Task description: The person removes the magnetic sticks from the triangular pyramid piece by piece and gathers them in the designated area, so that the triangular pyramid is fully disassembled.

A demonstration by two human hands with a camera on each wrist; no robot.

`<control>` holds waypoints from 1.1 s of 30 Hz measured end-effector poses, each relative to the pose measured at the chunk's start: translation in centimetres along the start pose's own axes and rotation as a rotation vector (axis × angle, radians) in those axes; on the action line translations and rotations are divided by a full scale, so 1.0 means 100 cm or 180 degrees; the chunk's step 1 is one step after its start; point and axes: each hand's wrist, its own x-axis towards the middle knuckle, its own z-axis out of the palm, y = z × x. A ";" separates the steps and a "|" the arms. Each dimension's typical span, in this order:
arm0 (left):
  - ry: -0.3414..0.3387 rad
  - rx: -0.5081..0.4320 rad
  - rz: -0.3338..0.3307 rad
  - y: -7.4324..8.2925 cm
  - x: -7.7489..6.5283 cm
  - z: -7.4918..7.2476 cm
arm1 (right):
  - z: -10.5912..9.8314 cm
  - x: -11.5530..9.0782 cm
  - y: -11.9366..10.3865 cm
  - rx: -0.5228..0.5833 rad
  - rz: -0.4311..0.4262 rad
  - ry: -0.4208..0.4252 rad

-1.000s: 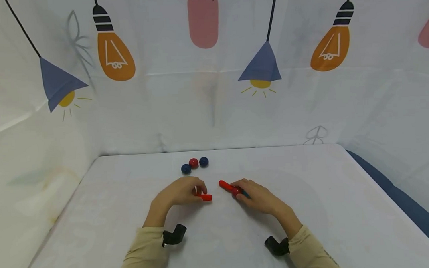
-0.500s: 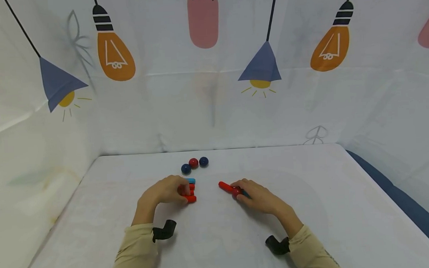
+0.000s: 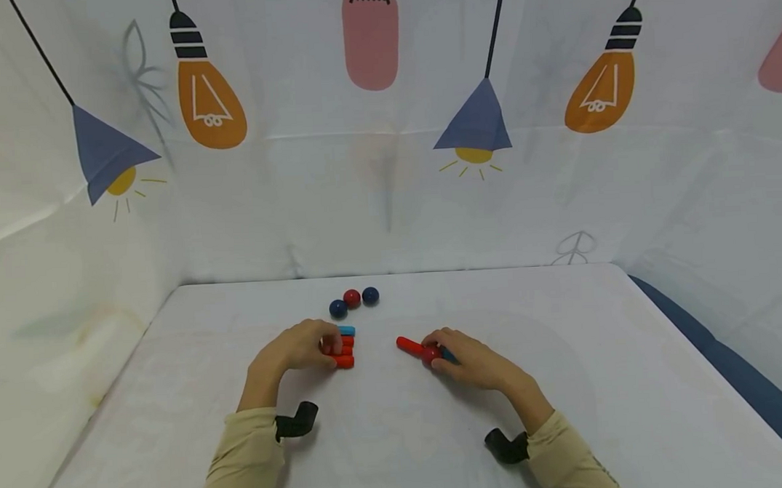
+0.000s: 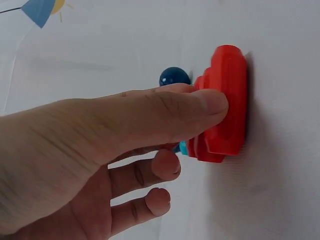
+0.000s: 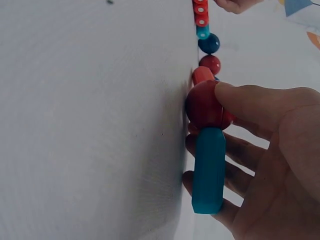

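Observation:
My left hand point(image 3: 293, 348) is at a side-by-side row of short rods, several red and one light blue point(image 3: 347, 330). Its thumb presses the side of the nearest red rod point(image 4: 227, 100); the opposing fingertip is hidden behind the row. My right hand point(image 3: 471, 358) pinches a glossy red ball point(image 5: 204, 105) between thumb and fingers. From that ball a red rod point(image 3: 409, 346) points left, towards the row. A teal rod point(image 5: 209, 170) extends from the ball's other side, under the right palm.
Behind the row lie two dark blue balls, one left point(image 3: 338, 309) and one right point(image 3: 370, 296), with a red ball point(image 3: 352, 298) between them. The white tabletop point(image 3: 399, 433) reaches back to a printed cloth point(image 3: 337, 203). Black wrist mounts point(image 3: 298, 420) hang at both sleeves.
My left hand has moved left along with the red rods, uncovering the light blue one. The right hand has stayed almost in place with its ball and rods.

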 end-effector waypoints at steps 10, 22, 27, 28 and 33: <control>0.0292 0.0094 0.0684 0.031 0.019 0.021 | 0.000 0.001 0.004 -0.0059 -0.0072 -0.0027; 0.0591 0.0717 0.0770 0.065 0.038 0.070 | 0.001 0.000 0.005 -0.0052 -0.0266 -0.0040; 0.0602 0.0700 0.0746 0.063 0.039 0.072 | 0.002 0.000 0.004 -0.0006 -0.0197 -0.0071; 0.0624 0.0700 0.0769 0.063 0.039 0.072 | 0.002 0.000 0.004 0.0010 -0.0179 -0.0069; 0.0632 0.0679 0.0919 0.063 0.038 0.069 | 0.001 0.000 0.005 0.0084 -0.0094 -0.0038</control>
